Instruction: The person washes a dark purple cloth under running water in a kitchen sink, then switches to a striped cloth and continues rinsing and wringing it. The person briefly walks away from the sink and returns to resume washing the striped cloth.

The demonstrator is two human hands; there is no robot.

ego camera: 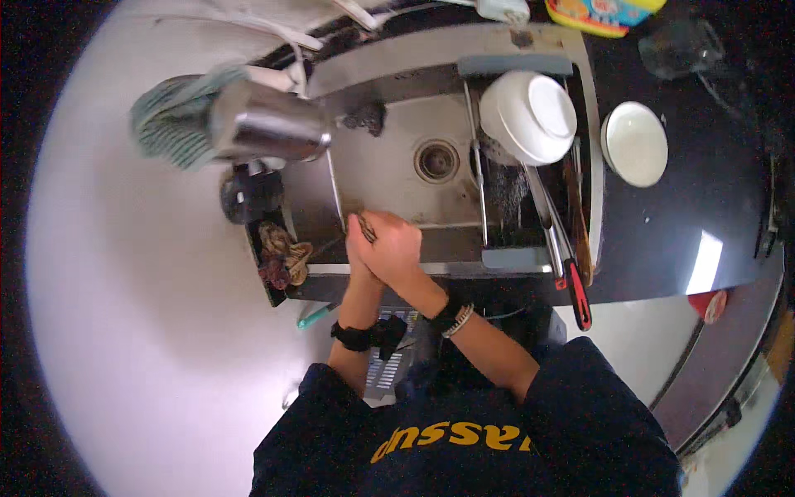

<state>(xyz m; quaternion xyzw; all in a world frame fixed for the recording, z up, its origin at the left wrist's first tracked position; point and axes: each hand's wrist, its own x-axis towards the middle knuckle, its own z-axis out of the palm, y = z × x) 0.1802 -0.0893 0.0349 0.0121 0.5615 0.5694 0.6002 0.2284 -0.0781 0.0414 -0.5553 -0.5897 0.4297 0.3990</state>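
Over the near left part of a stainless-steel sink, my two hands are pressed together. My right hand wraps over my left hand. A bit of a brown-and-dark striped thing, perhaps a crumpled cloth, shows between them; the rest of it is hidden by the fingers. Below my fingers is the sink's near left inner corner. Toward the back left of the basin lies a dark, mesh-like scrubber. The round drain lies right of the middle.
A white bowl sits upside down on a rack at right, beside long-handled utensils; a red-and-black handle overhangs the front edge. Another white bowl stands on the black counter. At left are a steel container, a striped towel and crumpled cloths.
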